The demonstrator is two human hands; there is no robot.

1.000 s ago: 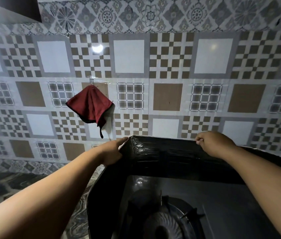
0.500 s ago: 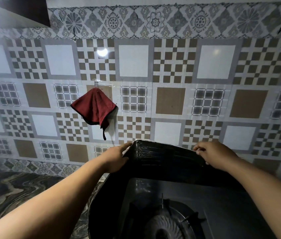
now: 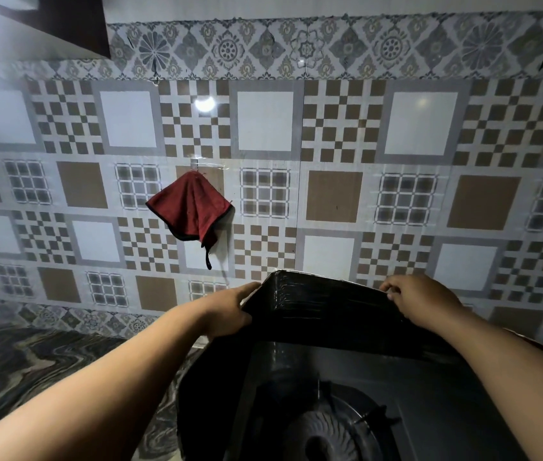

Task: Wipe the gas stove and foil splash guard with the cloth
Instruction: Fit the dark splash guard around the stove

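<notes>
Two bare hands reach forward to the dark crinkled foil splash guard (image 3: 323,314) — left hand (image 3: 226,311) grips its left corner edge, thumb on the inner face, right hand (image 3: 419,302) has fingers curled over the top rim. One red cloth with black trim (image 3: 190,207) hangs from one clear hook (image 3: 198,163) on the patterned tile wall (image 3: 336,134), well apart from both hands. One black gas stove burner (image 3: 323,434) sits below, inside the guard; marbled countertop (image 3: 13,371) on the left.

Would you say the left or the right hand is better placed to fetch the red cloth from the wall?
Probably the left. The left hand grips the splash guard at its left corner, almost directly below the red cloth hanging on the tiled wall. The right hand holds the top edge farther right.
</notes>
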